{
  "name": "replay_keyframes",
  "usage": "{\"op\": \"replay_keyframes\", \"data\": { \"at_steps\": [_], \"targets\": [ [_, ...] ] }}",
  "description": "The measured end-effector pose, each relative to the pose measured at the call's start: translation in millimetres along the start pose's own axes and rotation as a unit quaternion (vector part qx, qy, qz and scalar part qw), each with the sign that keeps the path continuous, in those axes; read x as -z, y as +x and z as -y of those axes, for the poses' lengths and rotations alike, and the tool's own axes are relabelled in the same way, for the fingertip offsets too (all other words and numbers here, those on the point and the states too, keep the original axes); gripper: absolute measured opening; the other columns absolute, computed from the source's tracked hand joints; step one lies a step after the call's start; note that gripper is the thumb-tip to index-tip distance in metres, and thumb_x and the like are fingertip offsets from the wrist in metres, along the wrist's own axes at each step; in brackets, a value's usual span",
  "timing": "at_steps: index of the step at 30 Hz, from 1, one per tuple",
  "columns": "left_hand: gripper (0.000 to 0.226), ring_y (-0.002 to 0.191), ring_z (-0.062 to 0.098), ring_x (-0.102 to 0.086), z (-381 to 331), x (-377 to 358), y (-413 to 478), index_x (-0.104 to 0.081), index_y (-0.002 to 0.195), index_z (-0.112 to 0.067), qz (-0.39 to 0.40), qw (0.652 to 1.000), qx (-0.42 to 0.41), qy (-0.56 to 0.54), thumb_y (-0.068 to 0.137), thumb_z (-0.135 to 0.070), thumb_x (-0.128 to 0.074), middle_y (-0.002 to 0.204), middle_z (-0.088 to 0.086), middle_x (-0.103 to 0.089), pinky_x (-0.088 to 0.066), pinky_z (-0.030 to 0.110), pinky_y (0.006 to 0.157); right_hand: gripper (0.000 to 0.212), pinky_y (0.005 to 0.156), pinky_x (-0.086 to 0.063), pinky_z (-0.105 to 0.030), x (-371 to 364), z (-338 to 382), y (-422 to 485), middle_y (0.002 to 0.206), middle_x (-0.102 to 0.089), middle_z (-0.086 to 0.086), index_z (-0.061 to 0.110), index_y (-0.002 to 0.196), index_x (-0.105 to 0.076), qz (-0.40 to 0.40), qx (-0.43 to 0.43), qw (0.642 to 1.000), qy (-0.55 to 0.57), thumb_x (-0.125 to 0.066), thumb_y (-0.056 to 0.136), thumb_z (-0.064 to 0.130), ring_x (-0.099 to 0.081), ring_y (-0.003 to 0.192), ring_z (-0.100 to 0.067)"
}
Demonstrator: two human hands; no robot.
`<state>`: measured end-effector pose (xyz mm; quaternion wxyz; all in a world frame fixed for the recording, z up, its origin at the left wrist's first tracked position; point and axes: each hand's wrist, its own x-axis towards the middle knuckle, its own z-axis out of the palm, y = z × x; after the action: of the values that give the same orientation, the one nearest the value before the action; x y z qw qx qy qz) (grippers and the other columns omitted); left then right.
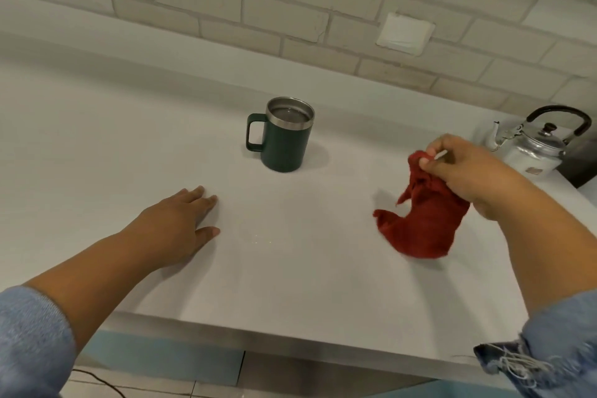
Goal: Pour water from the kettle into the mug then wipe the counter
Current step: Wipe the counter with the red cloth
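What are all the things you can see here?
dark green metal mug: one, green, steel rim, mid-counter
red cloth: one, red, right of the mug
silver metal kettle: one, silver, black handle, far right
white counter: one, white, under everything
white brick wall: one, white, behind the counter
white square wall plate: one, white, on the wall
blue sleeves: two, blue, bottom corners
left hand: one, flat on the counter
right hand: one, pinching the red cloth
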<state>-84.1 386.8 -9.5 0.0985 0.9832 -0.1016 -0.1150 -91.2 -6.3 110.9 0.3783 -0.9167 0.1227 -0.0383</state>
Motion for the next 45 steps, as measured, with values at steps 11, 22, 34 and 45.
{"op": "replay_keyframes", "data": {
  "at_steps": [11, 22, 34, 45],
  "targets": [
    [0.066, 0.147, 0.016, -0.004, -3, 0, 0, -0.009, 0.150, -0.028, 0.015, 1.000, -0.004, 0.016, 0.094, -0.051, -0.035, 0.160, -0.004, -0.001, -0.019, 0.034, 0.115, 0.056, 0.116, -0.019, -0.047, -110, -83, -20, 0.156, -0.022, 0.015, 0.049, 0.140, -0.027, 0.085, 0.096, 0.958, -0.255, -0.034, 0.087, 0.067, -0.012, 0.146, -0.022],
    [0.066, 0.146, 0.014, -0.005, 1, -2, 0, -0.010, 0.149, -0.031, 0.004, 1.000, -0.003, 0.010, 0.092, -0.053, -0.036, 0.159, -0.008, -0.003, -0.018, 0.032, 0.115, 0.052, 0.116, -0.010, -0.033, -215, 5, -27, 0.158, -0.022, 0.008, 0.030, 0.147, -0.026, 0.122, 0.236, 0.937, -0.228, -0.036, 0.098, 0.042, -0.015, 0.146, -0.019],
    [0.066, 0.146, 0.014, -0.004, 2, -2, 0, -0.009, 0.149, -0.031, 0.009, 1.000, -0.004, 0.009, 0.093, -0.053, -0.036, 0.159, -0.008, -0.002, -0.018, 0.034, 0.115, 0.041, 0.115, -0.022, -0.024, -189, -7, -31, 0.145, -0.044, 0.014, 0.031, 0.136, -0.049, 0.117, 0.229, 0.957, -0.136, -0.051, 0.095, 0.030, -0.034, 0.137, -0.010],
    [0.063, 0.147, 0.018, -0.005, 0, -1, -1, -0.012, 0.149, -0.026, 0.006, 1.000, -0.011, 0.016, 0.095, -0.049, -0.035, 0.160, -0.004, -0.004, -0.017, 0.036, 0.116, 0.050, 0.113, -0.024, -0.039, -164, -32, -78, 0.152, -0.037, -0.002, 0.022, 0.143, -0.037, 0.001, 0.101, 0.965, -0.244, -0.043, 0.096, 0.038, -0.032, 0.138, -0.032]
  ]
}}
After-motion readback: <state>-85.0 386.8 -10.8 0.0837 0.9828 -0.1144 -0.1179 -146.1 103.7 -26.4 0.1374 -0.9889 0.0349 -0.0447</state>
